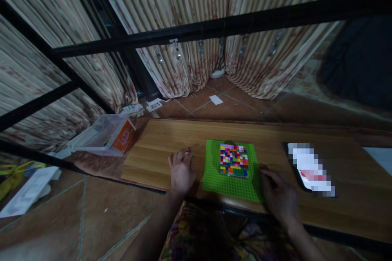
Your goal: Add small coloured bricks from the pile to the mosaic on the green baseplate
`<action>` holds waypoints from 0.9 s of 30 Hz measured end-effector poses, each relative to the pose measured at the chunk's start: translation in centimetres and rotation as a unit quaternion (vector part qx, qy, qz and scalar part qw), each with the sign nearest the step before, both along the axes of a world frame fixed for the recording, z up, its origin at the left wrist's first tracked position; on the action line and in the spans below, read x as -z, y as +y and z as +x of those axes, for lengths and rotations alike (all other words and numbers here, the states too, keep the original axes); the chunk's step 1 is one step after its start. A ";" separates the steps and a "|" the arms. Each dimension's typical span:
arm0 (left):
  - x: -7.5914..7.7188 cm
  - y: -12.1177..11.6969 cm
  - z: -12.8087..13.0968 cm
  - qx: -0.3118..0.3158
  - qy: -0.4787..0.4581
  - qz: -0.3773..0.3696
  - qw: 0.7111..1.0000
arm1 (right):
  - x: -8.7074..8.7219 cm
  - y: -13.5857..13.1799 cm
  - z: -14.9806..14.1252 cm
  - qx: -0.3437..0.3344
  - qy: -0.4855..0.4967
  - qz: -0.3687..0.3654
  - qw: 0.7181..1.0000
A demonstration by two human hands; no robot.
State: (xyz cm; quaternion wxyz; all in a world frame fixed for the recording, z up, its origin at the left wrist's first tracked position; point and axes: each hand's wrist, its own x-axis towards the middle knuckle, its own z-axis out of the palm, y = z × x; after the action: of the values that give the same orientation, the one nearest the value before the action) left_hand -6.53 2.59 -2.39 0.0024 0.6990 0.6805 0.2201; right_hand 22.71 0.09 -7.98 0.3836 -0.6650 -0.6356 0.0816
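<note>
In the head view, your two bare hands are over one long, smooth wooden table (147, 147) with straight, visible grain. Between them lies one square baseplate (211, 173), bright green plastic, its surface dotted with rows of small round studs. On it sits one roughly rectangular mosaic (233, 159) of tiny glossy bricks in red, white, yellow, blue, orange, pink and green, set toward the plate's far edge with bare studs showing around it; the bricks are too small to count surely.

Your left hand (181, 173) is just left of the plate, its fingers curled nearly together, with one small piece (187, 152), partly yellow, pinched at the tips. Your right hand (280, 195) is at the plate's right edge, fingers bent inward; you cannot tell from here whether it has hold of anything.

Right of that hand lies one flat, dark-edged phone (310, 171), its screen blurred into squares. Off the table's left end stands one clear plastic box (104, 134) with an orange label. Beyond hang pleated, striped fabric curtains (190, 0) over brown floor tiles (199, 104).
</note>
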 end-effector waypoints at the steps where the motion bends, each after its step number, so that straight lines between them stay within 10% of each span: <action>1: 0.2 0.4 -0.6 -0.002 0.009 0.000 1.000 | 0.0 0.0 0.0 0.003 -0.002 0.000 1.000; 27: 0.4 2.3 -1.4 0.052 0.010 0.016 0.998 | -0.2 0.3 -0.3 0.002 0.017 0.014 1.000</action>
State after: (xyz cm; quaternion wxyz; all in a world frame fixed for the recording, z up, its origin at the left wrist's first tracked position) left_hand -7.92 4.89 -2.78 -0.0038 0.7352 0.6399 0.2237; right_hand 22.44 0.34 -7.80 0.4040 -0.6592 -0.6288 0.0827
